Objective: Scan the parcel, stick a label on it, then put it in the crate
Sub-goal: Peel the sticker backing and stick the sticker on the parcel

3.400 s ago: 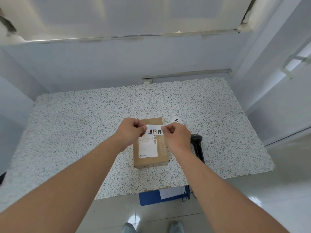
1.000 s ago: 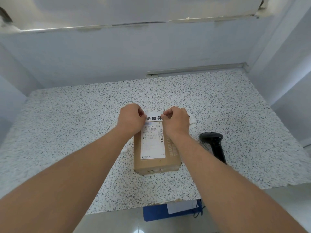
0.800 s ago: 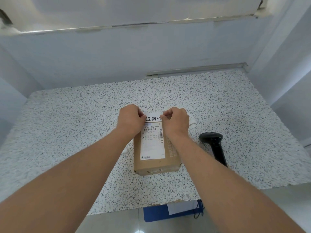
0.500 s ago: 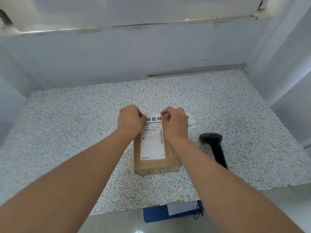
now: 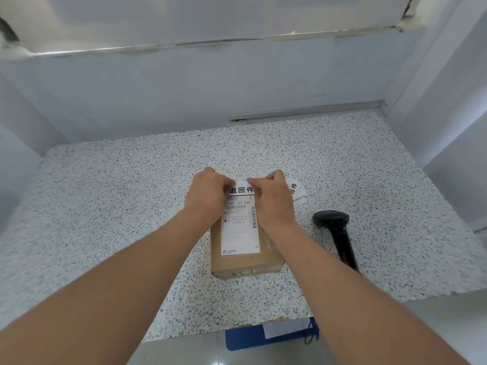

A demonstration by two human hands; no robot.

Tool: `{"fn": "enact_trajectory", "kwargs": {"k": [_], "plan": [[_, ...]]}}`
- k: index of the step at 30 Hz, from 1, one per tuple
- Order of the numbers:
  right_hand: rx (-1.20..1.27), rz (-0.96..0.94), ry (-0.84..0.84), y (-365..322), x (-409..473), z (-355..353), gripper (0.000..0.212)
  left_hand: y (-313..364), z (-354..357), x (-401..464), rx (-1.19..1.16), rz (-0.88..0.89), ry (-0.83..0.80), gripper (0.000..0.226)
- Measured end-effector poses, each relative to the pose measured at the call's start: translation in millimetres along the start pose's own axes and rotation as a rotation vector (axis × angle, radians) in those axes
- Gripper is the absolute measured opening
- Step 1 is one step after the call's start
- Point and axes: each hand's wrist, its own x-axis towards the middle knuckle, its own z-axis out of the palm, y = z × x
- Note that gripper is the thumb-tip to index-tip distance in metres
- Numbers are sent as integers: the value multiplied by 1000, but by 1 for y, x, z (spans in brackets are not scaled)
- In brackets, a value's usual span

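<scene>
At the parcel's (image 5: 245,243) far end, both hands (image 5: 210,196) (image 5: 274,198) are pinching the label (image 5: 241,190) taut, risking a crooked, creased stick.

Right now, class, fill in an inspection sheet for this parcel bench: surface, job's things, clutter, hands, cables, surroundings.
Surface: speckled countertop, bare apart from the items below.
Job's things: cardboard parcel lying flat, printed shipping label on top; white label strip at its far edge; black scanner lying to its right.
Clutter: spare labels behind the right hand.
Hands: left hand and right hand each pinch an end of the strip.
Cables: dark cord beside the blue crate.
Surroundings: pale wall; crate below the front edge.
</scene>
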Motion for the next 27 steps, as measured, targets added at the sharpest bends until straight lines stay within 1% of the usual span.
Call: {"fn": "enact_trajectory", "kwargs": {"k": [2,5,8,11,15,18,23,27], "plan": [[-1,13,1,-1,0,-1,30,-2,2,-1,52,4,-11,27],[-4,40,11,-2,-1,-4,29,-5,5,-5,98,-21,0,24],[-3,63,-14,-1,-4,-8,31,-8,8,-13,151,-32,-6,27],[-60,77,-70,-1,-6,-12,36,-12,11,-20,225,-10,-82,45],[-231,-23,-88,-1,-15,-14,50,-10,8,-32,238,54,-142,57],[-348,-128,-98,2,-24,-14,50,-10,7,-40,255,119,-195,64],[-409,-117,-130,10,-33,-13,51,-19,10,-51,249,147,-243,64],[-426,-119,-146,15,-37,-16,45,-26,12,-57,236,118,-240,69]]}}
